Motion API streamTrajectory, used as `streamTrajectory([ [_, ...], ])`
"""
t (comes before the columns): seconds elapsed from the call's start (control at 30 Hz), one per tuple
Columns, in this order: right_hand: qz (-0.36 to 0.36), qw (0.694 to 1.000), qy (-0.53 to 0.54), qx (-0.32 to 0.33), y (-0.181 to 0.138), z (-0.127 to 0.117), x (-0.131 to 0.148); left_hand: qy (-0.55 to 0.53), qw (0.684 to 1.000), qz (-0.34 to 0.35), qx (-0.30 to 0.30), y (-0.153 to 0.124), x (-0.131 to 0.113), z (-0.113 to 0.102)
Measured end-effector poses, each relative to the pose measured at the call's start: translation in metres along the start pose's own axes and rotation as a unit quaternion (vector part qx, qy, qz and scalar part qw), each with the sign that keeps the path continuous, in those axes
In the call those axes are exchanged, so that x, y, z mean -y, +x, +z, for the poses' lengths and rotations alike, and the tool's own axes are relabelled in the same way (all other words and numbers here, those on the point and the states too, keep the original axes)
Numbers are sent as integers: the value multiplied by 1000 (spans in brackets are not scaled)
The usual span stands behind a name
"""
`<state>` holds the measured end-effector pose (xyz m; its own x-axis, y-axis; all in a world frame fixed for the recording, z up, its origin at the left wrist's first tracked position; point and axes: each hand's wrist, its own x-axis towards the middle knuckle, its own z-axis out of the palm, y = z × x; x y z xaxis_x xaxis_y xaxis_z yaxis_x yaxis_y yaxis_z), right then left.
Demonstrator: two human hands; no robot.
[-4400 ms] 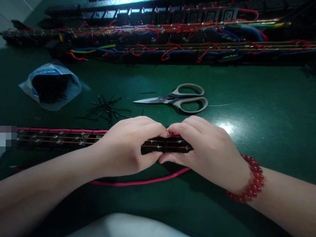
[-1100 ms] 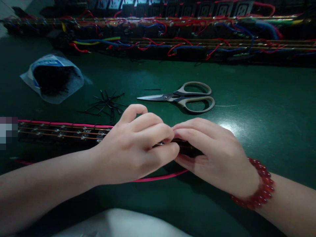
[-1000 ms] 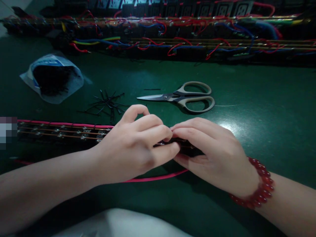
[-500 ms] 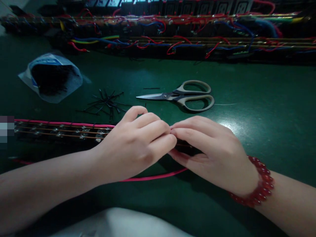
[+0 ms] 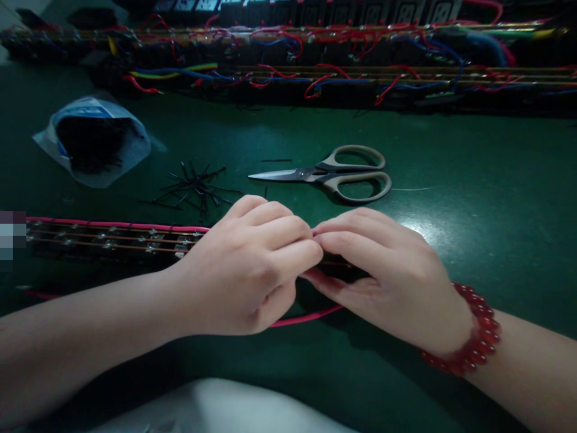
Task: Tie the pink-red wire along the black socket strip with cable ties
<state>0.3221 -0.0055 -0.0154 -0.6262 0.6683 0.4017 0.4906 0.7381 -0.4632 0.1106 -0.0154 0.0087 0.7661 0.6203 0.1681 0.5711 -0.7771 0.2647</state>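
A long dark socket strip (image 5: 108, 240) with copper-coloured bars lies across the green table, a pink-red wire (image 5: 121, 226) running along its far edge. Over the strip's right end, my left hand (image 5: 252, 264) has its fingers curled and pressed together; what they pinch is hidden. My right hand (image 5: 383, 270), with a red bead bracelet (image 5: 482, 328) at the wrist, touches the left fingertips. Its fingers and thumb close around the end of the strip. Another stretch of red wire (image 5: 306, 317) loops out below both hands.
Scissors (image 5: 311, 174) lie just beyond my hands. Several short black ties (image 5: 196, 186) are heaped left of them, near an open plastic bag (image 5: 94, 144) full of more. Wired strips (image 5: 288, 75) with red and blue leads line the table's back.
My left hand has rolled slightly, and its thumb now shows bent below the fingers. The right hand has barely shifted.
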Motion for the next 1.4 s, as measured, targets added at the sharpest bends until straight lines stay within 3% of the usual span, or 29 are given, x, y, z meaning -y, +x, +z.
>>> streamTrajectory([
  [0.27,-15,1000,7,-6,0,1,-1,-61,998,-34,-2,3,1,0],
  [0.53,-34,999,16,-15,1,1,-3,-100,993,-50,-47,2,6,4],
  [0.9,-31,999,23,-23,0,4,-5,-8,994,-33,-103,0,5,7],
  [1.4,-72,996,-46,0,2,0,-5,7,976,137,-166,-3,7,10],
])
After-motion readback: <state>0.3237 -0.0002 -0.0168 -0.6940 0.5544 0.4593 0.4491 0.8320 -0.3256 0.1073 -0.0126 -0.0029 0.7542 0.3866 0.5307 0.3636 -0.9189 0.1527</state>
